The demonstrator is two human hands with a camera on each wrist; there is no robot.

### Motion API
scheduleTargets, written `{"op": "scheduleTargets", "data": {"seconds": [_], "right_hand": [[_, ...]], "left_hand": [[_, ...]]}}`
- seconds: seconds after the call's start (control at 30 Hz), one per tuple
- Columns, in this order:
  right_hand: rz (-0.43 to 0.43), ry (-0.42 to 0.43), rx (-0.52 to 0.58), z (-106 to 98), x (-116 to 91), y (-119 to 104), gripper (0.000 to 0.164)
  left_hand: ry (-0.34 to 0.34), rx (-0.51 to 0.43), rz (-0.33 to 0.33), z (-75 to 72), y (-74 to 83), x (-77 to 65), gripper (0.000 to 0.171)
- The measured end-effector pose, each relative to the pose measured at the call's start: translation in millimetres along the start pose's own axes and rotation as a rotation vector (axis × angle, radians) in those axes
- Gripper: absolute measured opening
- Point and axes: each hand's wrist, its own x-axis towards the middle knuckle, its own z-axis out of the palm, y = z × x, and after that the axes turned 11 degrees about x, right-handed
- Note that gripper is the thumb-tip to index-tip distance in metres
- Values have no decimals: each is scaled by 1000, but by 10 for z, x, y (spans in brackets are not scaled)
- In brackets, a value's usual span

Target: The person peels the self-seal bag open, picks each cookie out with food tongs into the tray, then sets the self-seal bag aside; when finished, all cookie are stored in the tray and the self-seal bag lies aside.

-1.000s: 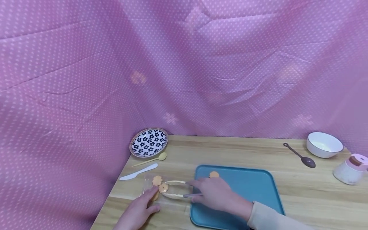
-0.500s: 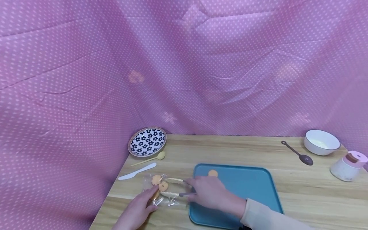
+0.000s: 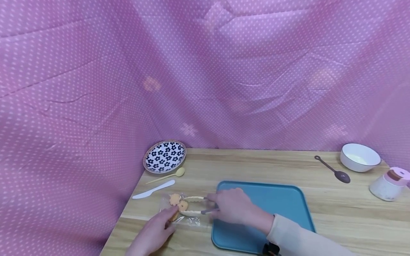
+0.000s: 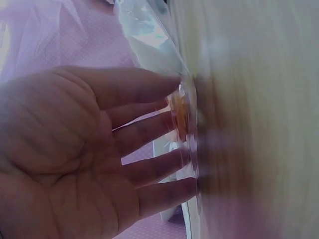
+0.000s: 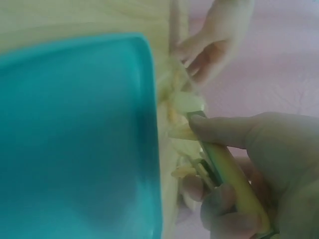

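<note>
Wooden counter [image 3: 256,163] below you: your left hand [image 3: 154,229], fingers spread, rests on the clear bag [image 3: 193,221] at its two o'clock; your right hand [image 3: 232,207] pinches tongs [image 3: 191,213] towards nine o'clock, seemingly capturing a cookie [image 3: 183,205]. Next likely calls for squeezing gently.

wooden table [image 3: 250,165] | tray [image 3: 272,201] | bag [image 3: 193,221] | dish [image 3: 164,156] | yellow spoon [image 3: 180,172] | brown spoon [image 3: 342,176] | white knife [image 3: 154,190] | bowl [image 3: 356,164] | jar [image 3: 382,188]

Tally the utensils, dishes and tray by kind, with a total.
Spoons: 2 (slim yellow spoon, dark brown spoon)
Flat white knife: 1
Cream-tipped tongs: 1
Oval flowered dish: 1
Round white bowl: 1
Rectangular blue tray: 1
Total: 7
</note>
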Motion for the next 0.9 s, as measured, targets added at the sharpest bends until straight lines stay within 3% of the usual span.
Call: {"op": "scheduleTargets", "data": {"seconds": [0.23, 0.5, 0.9], "right_hand": [[-52, 55, -3, 46, -72, 108, 48], [6, 12, 57, -30, -195, 204, 50], [15, 20, 89, -14, -263, 309, 50]], "left_hand": [[-23, -28, -38, 19, 33, 12, 60], [-20, -10, -33, 13, 52, -5, 61], [-29, 6, -29, -13, 66, 48, 61]]}}
